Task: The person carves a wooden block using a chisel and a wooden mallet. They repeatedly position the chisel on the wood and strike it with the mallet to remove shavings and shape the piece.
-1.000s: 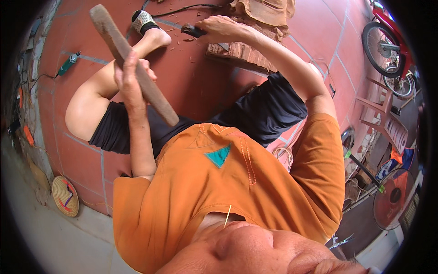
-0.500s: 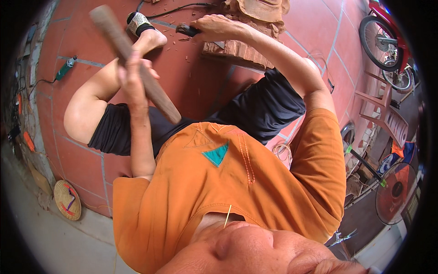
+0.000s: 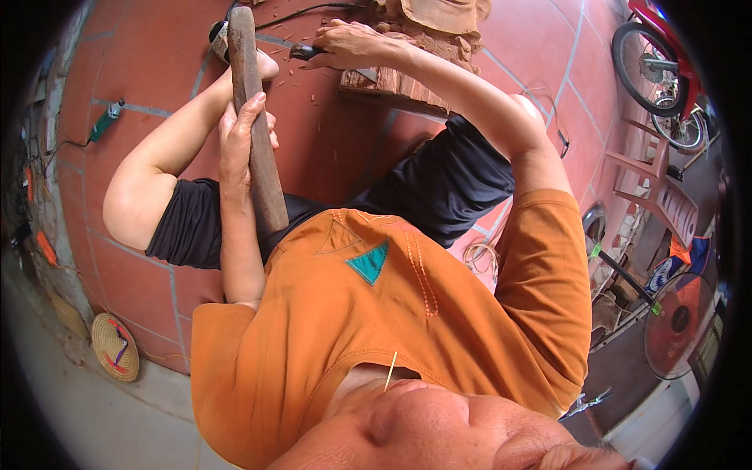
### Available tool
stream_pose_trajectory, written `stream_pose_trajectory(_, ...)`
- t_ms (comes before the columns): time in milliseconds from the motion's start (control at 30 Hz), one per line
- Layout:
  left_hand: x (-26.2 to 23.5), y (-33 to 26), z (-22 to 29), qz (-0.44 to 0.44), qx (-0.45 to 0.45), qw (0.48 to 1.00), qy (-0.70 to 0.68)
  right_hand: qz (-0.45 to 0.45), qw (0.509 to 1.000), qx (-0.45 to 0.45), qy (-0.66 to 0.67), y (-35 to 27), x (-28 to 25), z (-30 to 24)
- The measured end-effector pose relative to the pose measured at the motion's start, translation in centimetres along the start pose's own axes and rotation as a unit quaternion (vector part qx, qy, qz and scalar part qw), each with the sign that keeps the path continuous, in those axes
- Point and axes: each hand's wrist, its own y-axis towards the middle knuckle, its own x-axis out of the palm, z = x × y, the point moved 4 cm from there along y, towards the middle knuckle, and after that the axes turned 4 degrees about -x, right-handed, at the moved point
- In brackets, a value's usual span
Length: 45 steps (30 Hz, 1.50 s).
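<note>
My left hand is wrapped round a thick wooden club, which stands nearly upright in the picture, its lower end beside my shirt. Ahead, my right hand grips a chisel; its dark handle pokes out to the left of the fingers. Part of a grey blade seems to show below that hand, against the wood, but its cutting edge is hidden. The reddish-brown wooden block lies on the floor under and beyond my right wrist, with a carved, rounded upper part. Club and chisel are apart.
Wood chips are scattered over the red tiled floor. A green power tool with a cord lies at the left, a woven hat below it. On the right are a motorbike, a pink plastic chair and a fan.
The club, blurred and slanting to the upper left before, has swung rightward to a steeper angle with my left hand. My right hand keeps its hold on the chisel at the block.
</note>
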Motion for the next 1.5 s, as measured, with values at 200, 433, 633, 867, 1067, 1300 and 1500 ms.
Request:
stream_pose_trajectory(200, 0.8, -0.2, -0.6, -0.02, 0.002, 1.0, -0.005, -0.068, 0.996, 0.058, 0.022, 1.0, 1.2, 0.6)
stream_pose_trajectory(433, 1.6, -0.5, -0.5, -0.035, 0.014, 0.999, 0.022, -0.042, 0.993, 0.081, 0.078, 0.6, 0.1, 0.0)
stream_pose_trajectory(633, 0.7, -1.1, -0.1, 0.005, 0.033, 0.999, 0.036, 0.005, 0.995, 0.028, 0.091, -0.8, -2.4, -0.7)
stream_pose_trajectory(867, 0.4, -1.2, 0.3, 0.011, 0.031, 0.999, 0.008, 0.028, 0.991, -0.054, 0.121, -2.1, -2.9, -2.0)
stream_pose_trajectory(1067, 0.0, -0.7, -0.1, 0.011, 0.024, 1.0, 0.009, 0.076, 0.983, 0.077, 0.152, -1.0, -4.1, 1.2)
stream_pose_trajectory(1300, -0.2, -0.5, -0.3, 0.011, 0.023, 1.0, -0.001, 0.049, 0.975, 0.079, 0.199, -1.3, -5.9, 1.0)
stream_pose_trajectory(1500, -0.1, -0.7, -0.1, 0.008, 0.022, 1.0, -0.006, 0.018, 0.984, 0.07, 0.164, -1.1, -5.2, 1.0)
